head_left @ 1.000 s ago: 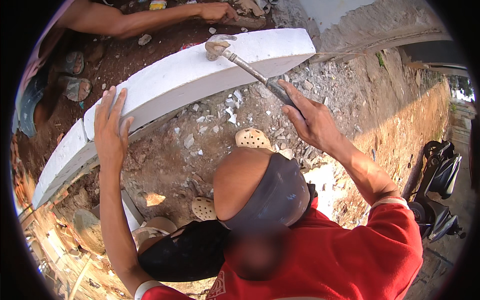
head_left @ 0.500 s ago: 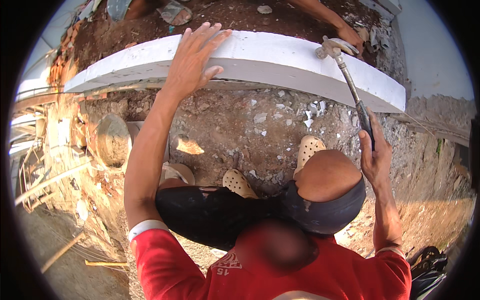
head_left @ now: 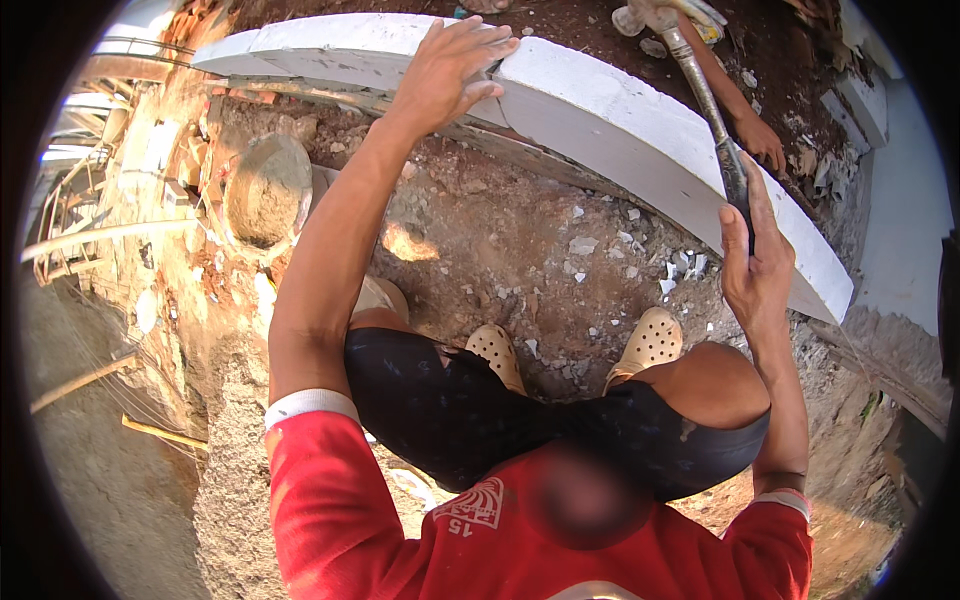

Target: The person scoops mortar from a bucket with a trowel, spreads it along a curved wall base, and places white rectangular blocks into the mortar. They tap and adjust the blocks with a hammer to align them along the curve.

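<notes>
A low row of white lightweight blocks runs across the far side in front of me. My left hand lies on its top edge with fingers stretched out, beside a joint between two blocks. My right hand is wrapped round the dark grip of a claw hammer. The hammer points away from me, its metal head showing near the top edge of the view, past the blocks. Another person's hand rests on the soil behind the row.
White chips lie scattered on the dirt between my feet and the blocks. A round mortar-crusted bucket stands at the left. Wooden poles lie further left, and a pale wall rises at the far right.
The hammer head has moved from over the block's top to beyond the row. My view has shifted, and a joint now shows beside my left hand. The other person's hand stays near the ground.
</notes>
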`<state>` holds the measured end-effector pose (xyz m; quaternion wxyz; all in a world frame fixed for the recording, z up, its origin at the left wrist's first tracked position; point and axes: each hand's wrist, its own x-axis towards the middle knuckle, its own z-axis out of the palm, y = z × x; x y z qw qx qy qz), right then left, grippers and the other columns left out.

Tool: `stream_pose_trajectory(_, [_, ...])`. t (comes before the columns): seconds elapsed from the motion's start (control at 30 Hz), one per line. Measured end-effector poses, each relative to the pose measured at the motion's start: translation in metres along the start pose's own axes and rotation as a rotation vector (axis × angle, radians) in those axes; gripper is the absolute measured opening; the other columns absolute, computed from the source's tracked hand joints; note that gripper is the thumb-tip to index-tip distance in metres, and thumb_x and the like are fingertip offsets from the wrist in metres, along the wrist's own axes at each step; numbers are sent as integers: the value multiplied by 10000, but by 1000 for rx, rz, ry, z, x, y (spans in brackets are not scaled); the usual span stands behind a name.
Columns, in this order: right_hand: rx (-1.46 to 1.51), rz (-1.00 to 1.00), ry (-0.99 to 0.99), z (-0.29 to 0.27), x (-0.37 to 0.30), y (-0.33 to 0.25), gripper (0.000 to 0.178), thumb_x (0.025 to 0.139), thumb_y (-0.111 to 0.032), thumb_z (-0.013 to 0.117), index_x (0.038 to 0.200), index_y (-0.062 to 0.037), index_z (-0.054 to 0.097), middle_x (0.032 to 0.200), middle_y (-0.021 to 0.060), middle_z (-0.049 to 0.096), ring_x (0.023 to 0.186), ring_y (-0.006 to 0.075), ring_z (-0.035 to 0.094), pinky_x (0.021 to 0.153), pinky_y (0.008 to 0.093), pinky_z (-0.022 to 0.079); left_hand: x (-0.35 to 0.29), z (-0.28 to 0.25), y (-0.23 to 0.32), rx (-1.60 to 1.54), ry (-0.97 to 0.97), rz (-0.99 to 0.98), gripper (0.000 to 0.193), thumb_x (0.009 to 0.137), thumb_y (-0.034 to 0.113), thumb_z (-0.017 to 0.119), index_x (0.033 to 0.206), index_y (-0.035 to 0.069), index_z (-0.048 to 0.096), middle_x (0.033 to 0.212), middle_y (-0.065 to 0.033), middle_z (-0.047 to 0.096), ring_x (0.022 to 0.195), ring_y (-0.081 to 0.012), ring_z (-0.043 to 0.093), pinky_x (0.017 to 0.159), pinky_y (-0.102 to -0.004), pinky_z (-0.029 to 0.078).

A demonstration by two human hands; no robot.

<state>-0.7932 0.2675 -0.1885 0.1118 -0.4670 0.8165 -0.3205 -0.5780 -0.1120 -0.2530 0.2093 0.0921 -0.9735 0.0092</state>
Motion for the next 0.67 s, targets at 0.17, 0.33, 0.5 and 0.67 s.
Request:
stream_pose_trajectory(0.17, [-8, 60, -142, 11, 3, -4, 524, 1062, -207, 582, 1577, -195, 484, 996, 240, 718, 844, 407, 720, 800, 465, 539, -3, 0, 7, 19, -16, -56, 606, 961, 324, 736, 1536, 303, 543, 1587, 26, 529, 1518, -294, 393, 1297, -560, 212])
stream_pose_trajectory(0.33, [-53, 131, -209, 13, 3, 0, 512, 1069, -234, 583, 1570, -182, 491, 1021, 249, 733, 852, 431, 717, 803, 466, 546, -1, -7, 6, -35, -43, -12, 655, 857, 284, 767, 1468, 131, 587, 1558, -106, 549, 1495, -385, 419, 1249, -600, 247])
stream_pose_trajectory(0.5, [2, -10, -74, 13, -1, 0, 521, 1067, -217, 588, 1575, -171, 483, 950, 243, 720, 821, 397, 721, 795, 435, 546, 1, -5, 3, -19, -44, -9, 666, 861, 299, 761, 1483, 144, 579, 1563, -102, 545, 1491, -390, 422, 1245, -602, 250])
stream_pose_trajectory(0.67, [22, 96, -111, 7, -8, -5, 528, 1070, -234, 592, 1582, -176, 477, 1070, 274, 731, 876, 367, 745, 827, 432, 546, 0, -2, 0, 5, -76, -12, 717, 853, 315, 770, 1516, 152, 551, 1575, -108, 533, 1504, -386, 407, 1245, -612, 245])
